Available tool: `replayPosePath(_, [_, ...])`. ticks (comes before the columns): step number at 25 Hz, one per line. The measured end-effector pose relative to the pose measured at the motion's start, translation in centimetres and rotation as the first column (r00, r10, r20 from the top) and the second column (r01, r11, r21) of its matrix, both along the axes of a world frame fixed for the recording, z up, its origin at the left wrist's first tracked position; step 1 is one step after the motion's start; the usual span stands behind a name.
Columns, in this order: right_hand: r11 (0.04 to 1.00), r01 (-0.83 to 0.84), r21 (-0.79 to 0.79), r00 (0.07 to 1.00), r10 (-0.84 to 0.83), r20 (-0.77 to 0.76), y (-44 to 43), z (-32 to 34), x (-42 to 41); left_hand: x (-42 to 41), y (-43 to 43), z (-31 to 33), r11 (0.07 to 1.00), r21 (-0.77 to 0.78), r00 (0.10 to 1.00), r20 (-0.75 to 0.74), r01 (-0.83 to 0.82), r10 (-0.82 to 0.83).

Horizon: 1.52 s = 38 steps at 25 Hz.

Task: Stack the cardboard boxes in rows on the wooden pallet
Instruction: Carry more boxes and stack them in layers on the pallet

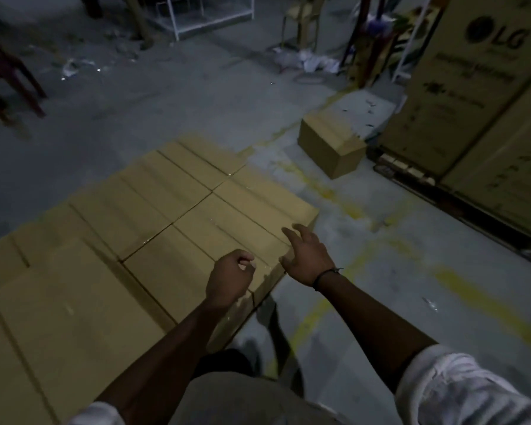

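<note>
Several plain cardboard boxes (178,207) lie packed side by side in rows, forming a flat layer from the left edge to the middle. The pallet beneath them is hidden. My left hand (230,277) hovers over the near right corner of the layer, fingers loosely curled and holding nothing. My right hand (307,256) is spread with relaxed fingers just above the right edge of the nearest box. One loose cardboard box (331,145) stands alone on the floor, farther off to the right.
Tall printed appliance cartons (472,102) stand on a pallet at the right. A red chair (10,84) is at the far left, a white metal frame (196,13) and litter at the back. Grey concrete floor (380,271) with yellow paint marks surrounds the stack.
</note>
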State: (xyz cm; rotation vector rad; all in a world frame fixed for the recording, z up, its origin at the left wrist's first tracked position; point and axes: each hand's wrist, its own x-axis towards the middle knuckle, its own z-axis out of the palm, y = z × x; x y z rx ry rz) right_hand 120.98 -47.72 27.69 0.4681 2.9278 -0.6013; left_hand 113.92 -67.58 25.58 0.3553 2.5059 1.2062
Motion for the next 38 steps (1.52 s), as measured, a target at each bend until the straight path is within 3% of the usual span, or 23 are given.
replayPosePath(6, [0.992, 0.125, -0.029, 0.992, -0.125, 0.018, 9.0, -2.5, -2.4, -5.3, 8.4, -2.7, 0.991, -0.061, 0.993, 0.028, 0.116, -0.115])
replayPosePath(15, [0.957, 0.289, 0.019, 0.957, -0.289, 0.007, 26.1, -2.0, -11.8, -18.8, 27.6, -2.8, 0.967, -0.014, 0.967, 0.044, 0.253, -0.252])
replayPosePath(23, [0.902, 0.421, -0.091, 0.905, -0.425, -0.027, 39.8, -4.8, -16.7, -25.2, 42.1, -4.8, 0.911, -0.053, 0.913, 0.015, 0.408, -0.408])
replayPosePath(30, [0.903, 0.387, -0.187, 0.917, -0.398, -0.028, 57.3, -7.6, -23.2, -31.1, 58.5, -5.2, 0.923, -0.118, 0.931, 0.071, 0.365, -0.359])
replayPosePath(33, [0.928, 0.318, -0.195, 0.942, -0.333, -0.048, 65.2, -6.5, -26.2, -33.1, 65.6, -3.8, 0.945, -0.051, 0.941, 0.122, 0.323, -0.315])
replayPosePath(38, [0.937, 0.281, -0.207, 0.952, -0.299, -0.06, 76.1, -5.4, -31.2, -36.7, 75.2, -3.1, 0.965, -0.098, 0.968, 0.08, 0.243, -0.236])
